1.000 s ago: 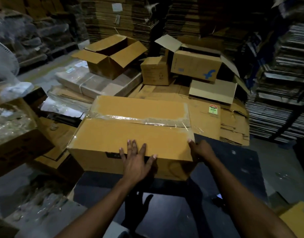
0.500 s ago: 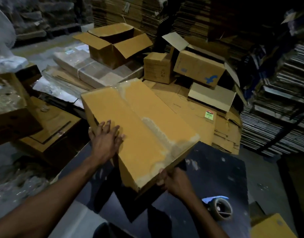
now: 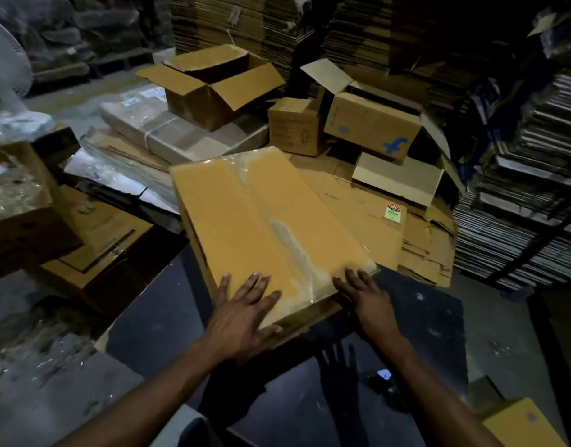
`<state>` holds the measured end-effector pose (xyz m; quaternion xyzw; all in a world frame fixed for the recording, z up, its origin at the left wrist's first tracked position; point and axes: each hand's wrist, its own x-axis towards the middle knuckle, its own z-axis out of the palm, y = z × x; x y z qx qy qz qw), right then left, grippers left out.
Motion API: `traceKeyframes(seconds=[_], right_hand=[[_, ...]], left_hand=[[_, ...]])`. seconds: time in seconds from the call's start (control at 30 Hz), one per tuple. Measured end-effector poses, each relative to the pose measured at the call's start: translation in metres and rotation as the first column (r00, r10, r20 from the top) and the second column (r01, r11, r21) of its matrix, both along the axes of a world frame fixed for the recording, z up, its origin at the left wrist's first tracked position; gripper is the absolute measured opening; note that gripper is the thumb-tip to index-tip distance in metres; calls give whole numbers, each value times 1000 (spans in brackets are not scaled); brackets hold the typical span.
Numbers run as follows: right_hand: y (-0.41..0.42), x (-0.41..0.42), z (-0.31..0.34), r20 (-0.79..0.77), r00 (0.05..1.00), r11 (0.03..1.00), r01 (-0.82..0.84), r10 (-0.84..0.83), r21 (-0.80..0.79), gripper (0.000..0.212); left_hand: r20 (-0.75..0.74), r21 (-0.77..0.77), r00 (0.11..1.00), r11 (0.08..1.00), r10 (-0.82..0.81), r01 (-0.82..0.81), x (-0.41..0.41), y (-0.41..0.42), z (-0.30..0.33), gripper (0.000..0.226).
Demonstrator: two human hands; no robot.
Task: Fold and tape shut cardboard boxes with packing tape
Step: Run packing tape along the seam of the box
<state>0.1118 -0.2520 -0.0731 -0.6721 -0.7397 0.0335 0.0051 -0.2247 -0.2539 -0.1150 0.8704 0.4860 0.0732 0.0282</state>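
Observation:
A long brown cardboard box (image 3: 255, 217) lies on the dark table (image 3: 416, 321), turned at an angle, with its near end towards me. Clear packing tape runs along its closed top seam. My left hand (image 3: 242, 314) lies flat on the near end of the top, fingers spread. My right hand (image 3: 363, 293) touches the near right corner with straight fingers. The tape roll (image 3: 382, 377) sits low on the table, mostly hidden by my right forearm.
Behind the table lie flattened cartons (image 3: 390, 221), an open box (image 3: 213, 88), a small box (image 3: 294, 127) and a box with a blue logo (image 3: 374, 127). Tall stacks of flat cardboard fill the back and right. A yellow box corner (image 3: 523, 424) shows at the bottom right.
The box has been swung round from lying crosswise to pointing away from me and set flat on the table. My left hand moved from its left side to the near end; my right hand came up to the corner.

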Motion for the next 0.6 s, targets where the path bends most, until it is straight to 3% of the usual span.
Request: traceKeyframes(seconds=[0.17,0.27,0.4,0.47,0.53,0.6], right_hand=[[-38,-23,-11,-63,996,990,63,-55,129,67],[-48,-12,-14,-245,968,956,123,-57,265,69],[-75,33,-20,-434,884,844,363,-177,396,59],[-90,66,-34,-430,846,850,453,-315,269,62],[-100,103,-51,-246,849,874,486,-467,18,68],[-103,137,-67,-44,870,851,468,-491,-240,79]], left_hand=[[-30,7,999,1000,-31,31,-32,27,6,71],[13,15,999,999,-38,38,-14,28,14,79],[70,62,989,990,-134,129,42,7,11,72],[55,69,992,991,-115,111,67,0,5,69],[14,86,999,995,-46,45,83,-2,1,67],[4,105,1000,994,-4,3,88,-3,-4,66]])
